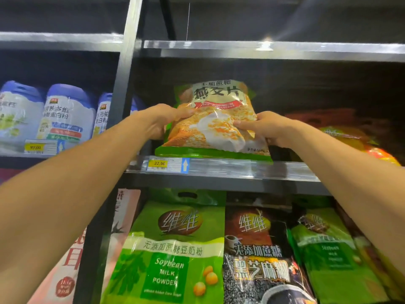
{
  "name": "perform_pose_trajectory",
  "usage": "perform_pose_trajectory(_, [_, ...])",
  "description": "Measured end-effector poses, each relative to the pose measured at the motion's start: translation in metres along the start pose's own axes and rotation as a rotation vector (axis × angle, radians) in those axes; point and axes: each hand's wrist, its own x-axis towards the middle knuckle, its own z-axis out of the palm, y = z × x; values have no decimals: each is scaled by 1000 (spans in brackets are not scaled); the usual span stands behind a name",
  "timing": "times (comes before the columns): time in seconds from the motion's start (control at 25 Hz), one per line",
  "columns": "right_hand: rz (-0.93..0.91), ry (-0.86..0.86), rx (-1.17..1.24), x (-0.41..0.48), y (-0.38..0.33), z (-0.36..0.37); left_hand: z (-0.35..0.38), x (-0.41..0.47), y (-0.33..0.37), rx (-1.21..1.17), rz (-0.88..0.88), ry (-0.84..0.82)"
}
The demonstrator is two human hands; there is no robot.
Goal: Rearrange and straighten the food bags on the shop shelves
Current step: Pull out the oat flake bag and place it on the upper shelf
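A green and orange oatmeal bag stands almost upright at the front edge of the middle shelf, leaning back a little. My left hand grips its left side, thumb on the front. My right hand grips its right side, fingers pressed into the front face. On the shelf below stand a green soybean milk powder bag, a dark black sesame bag and another green bag.
A second orange bag lies flat in the dark at the right of the middle shelf. White and blue protein powder tins stand in the left bay behind a grey upright post. A yellow price tag sits on the shelf rail.
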Motion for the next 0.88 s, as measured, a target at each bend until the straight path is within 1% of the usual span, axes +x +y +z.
perform_pose_trajectory(0.2, [-2,-19,16,8,-5,1,-6,8,3,46,-33,7])
perform_pose_trajectory(0.4, [12,-16,-65,19,8,15,-1,16,-11,21,-68,-18])
perform_pose_trajectory(0.52, [25,-47,-112,26,18,24,-6,28,-23,141,-42,15])
perform_pose_trajectory(0.68, [-8,-82,-256,36,23,33,-9,38,-34,363,-66,52])
perform_pose_trajectory(0.76, [-13,-80,-309,43,25,38,-8,41,-41,464,-41,72])
perform_pose_trajectory(0.88, [-13,-71,-361,53,25,45,-9,51,-45,504,-48,74])
